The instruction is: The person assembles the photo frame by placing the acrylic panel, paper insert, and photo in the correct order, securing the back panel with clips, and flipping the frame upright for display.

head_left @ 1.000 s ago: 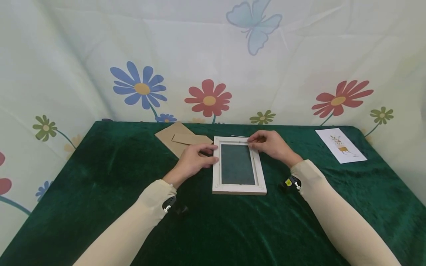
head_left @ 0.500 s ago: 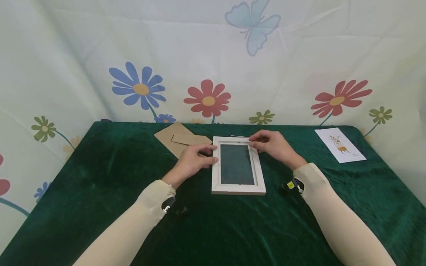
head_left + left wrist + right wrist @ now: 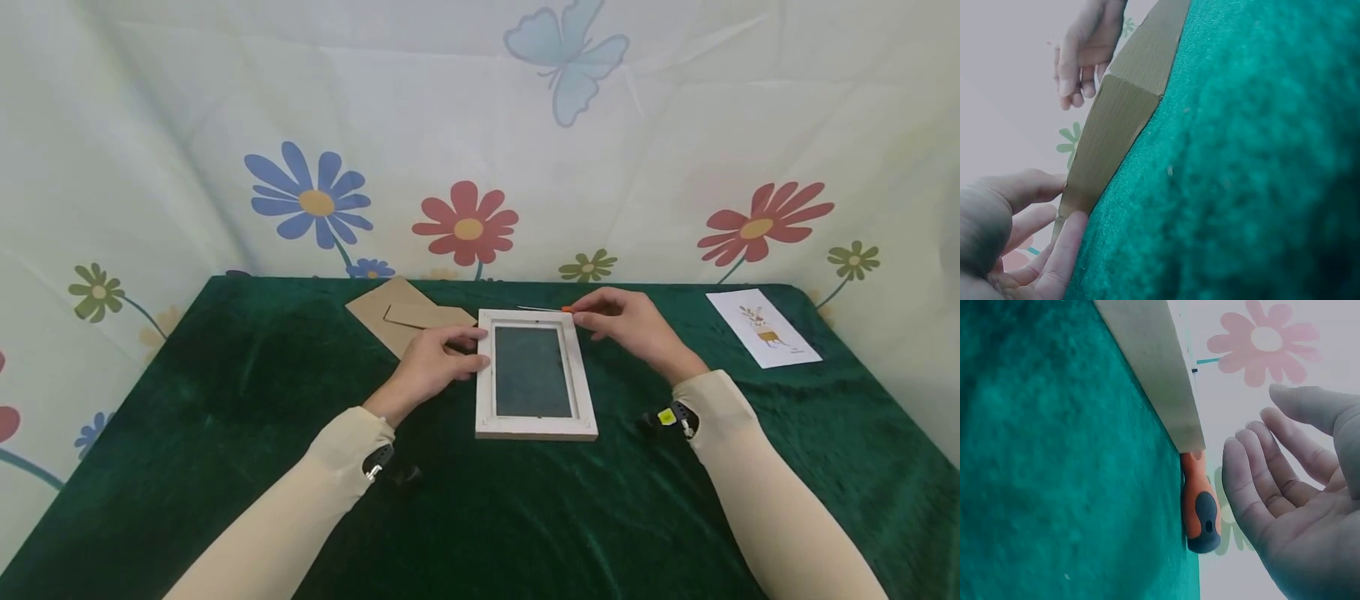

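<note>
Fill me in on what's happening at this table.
A person's left hand touches the left edge of a white frame lying on green cloth. The right hand, holding nothing, is beside an orange-handled tool lying along the frame's far edge. A brown board lies beyond the left hand; a card lies off to the right.

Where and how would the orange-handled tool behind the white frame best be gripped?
Probably by its thick handle, from the right, with the right hand: the handle juts past the corner of the white frame, while the thin shaft lies behind it.
</note>
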